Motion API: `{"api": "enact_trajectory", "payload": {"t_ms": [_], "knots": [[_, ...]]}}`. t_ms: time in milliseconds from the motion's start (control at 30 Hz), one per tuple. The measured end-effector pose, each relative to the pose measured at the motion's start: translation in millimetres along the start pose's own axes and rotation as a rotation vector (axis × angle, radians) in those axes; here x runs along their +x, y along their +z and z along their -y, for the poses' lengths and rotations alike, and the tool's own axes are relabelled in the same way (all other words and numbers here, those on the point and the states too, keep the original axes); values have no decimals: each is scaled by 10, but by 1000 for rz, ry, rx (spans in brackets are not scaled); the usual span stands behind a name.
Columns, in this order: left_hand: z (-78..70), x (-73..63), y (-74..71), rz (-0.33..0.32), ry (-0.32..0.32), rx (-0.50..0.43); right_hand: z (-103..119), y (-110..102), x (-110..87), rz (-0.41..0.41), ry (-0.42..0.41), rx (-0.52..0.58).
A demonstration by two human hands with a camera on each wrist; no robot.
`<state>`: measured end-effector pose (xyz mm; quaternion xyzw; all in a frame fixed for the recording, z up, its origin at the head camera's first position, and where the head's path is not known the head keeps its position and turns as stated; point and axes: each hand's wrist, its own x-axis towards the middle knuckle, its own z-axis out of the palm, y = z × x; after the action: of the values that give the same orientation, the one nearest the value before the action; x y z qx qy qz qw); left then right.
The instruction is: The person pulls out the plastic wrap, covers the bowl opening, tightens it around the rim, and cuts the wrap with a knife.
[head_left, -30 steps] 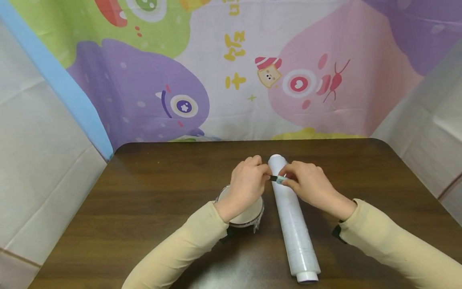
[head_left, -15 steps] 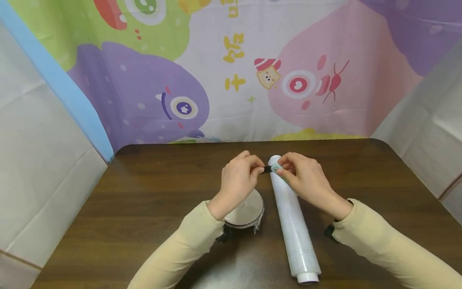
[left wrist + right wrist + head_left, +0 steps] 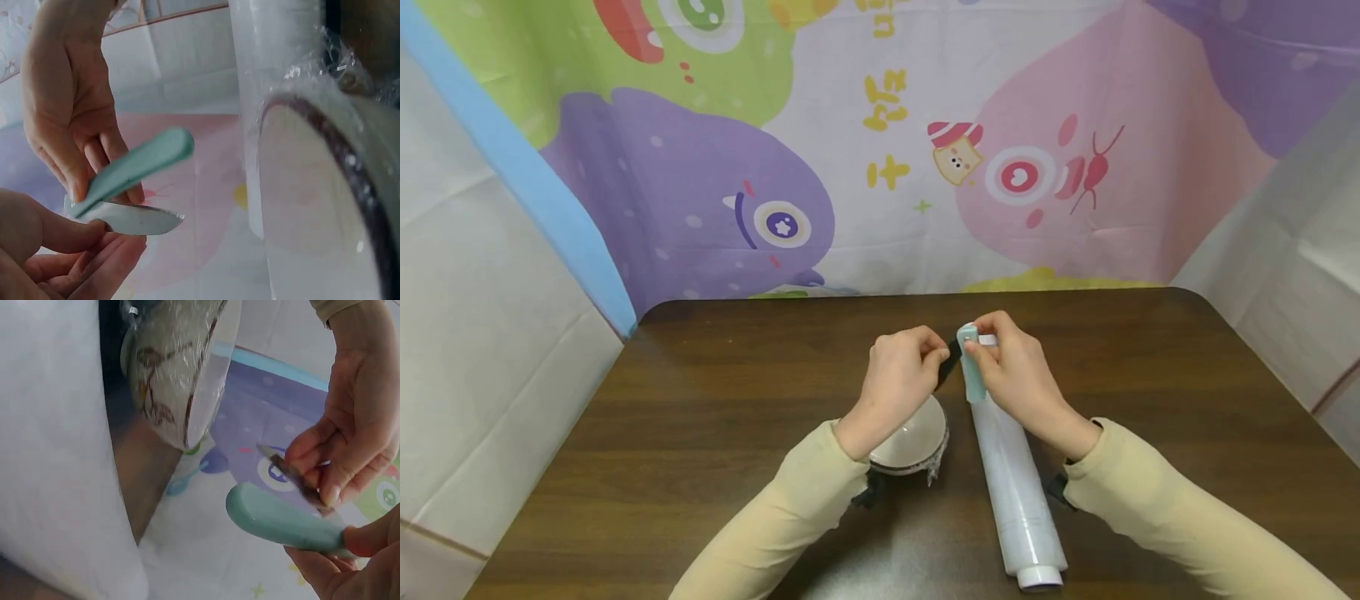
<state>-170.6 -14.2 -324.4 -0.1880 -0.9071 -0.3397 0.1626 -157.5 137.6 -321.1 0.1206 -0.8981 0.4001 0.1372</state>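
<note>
Above the roll of cling film (image 3: 1018, 492), both hands work on a folding knife (image 3: 134, 169) with a mint-green handle. My left hand (image 3: 897, 375) pinches the blade (image 3: 147, 220) between thumb and fingers. At the pivot end, my right hand (image 3: 1022, 371) grips the handle (image 3: 281, 519). Blade and handle stand at a narrow angle, partly folded. Below the left hand, a bowl (image 3: 910, 446) with a dark rim stands on the table, film over it and bunched at its side. The left forearm hides part of the bowl.
The dark wooden table (image 3: 715, 400) carries the roll, which lies lengthwise right of the bowl. A printed cartoon cloth (image 3: 895, 233) hangs behind the table's far edge. Pale tiled walls (image 3: 497, 333) flank both sides.
The knife's handle has swung from hidden in the right hand to pointing down toward the person, narrowing its angle with the blade. The right hand has shifted slightly left; bowl and roll stay put.
</note>
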Motion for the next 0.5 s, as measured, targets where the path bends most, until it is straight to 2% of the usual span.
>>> {"api": "enact_trajectory", "payload": {"t_ms": [100, 267, 500], "knots": [[-4, -6, 24, 18, -30, -55, 16, 62, -3, 19, 49, 40], [-4, -30, 57, 7, -63, -124, 49, 131, -12, 12, 70, 82], [9, -44, 85, 33, -79, -169, 32, 117, -18, 34, 105, 144]]}}
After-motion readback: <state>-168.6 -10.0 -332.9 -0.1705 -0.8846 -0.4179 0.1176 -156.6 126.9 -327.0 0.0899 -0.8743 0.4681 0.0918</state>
